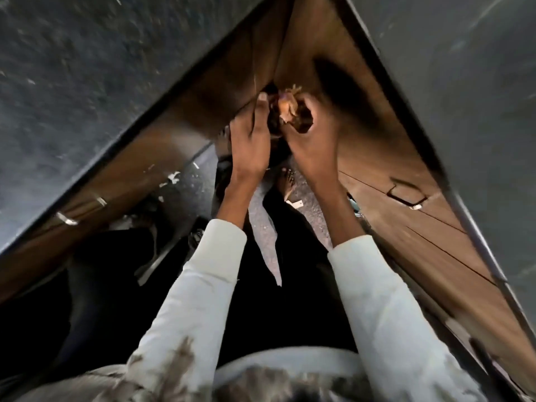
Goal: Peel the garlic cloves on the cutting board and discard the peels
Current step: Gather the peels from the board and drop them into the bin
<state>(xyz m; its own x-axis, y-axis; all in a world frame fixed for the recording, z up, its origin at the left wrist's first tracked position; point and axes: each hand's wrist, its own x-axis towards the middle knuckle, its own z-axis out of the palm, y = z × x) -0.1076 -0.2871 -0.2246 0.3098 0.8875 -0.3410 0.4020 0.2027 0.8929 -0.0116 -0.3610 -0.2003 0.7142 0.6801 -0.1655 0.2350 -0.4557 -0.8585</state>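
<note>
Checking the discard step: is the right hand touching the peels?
Touching: the head view shows the right hand curled around the peels.

Motion-blurred papery clump [287, 107] between fingertips of left hand [251, 140] and right hand [311, 132], peel or clove unclear; whatever lies below the fingers is hidden.

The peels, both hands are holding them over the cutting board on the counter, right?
Not over a cutting board. The head view shows the left hand and right hand holding the clump of peels low in front of the wooden cabinet doors, below the dark countertop. No cutting board is in view.
</note>
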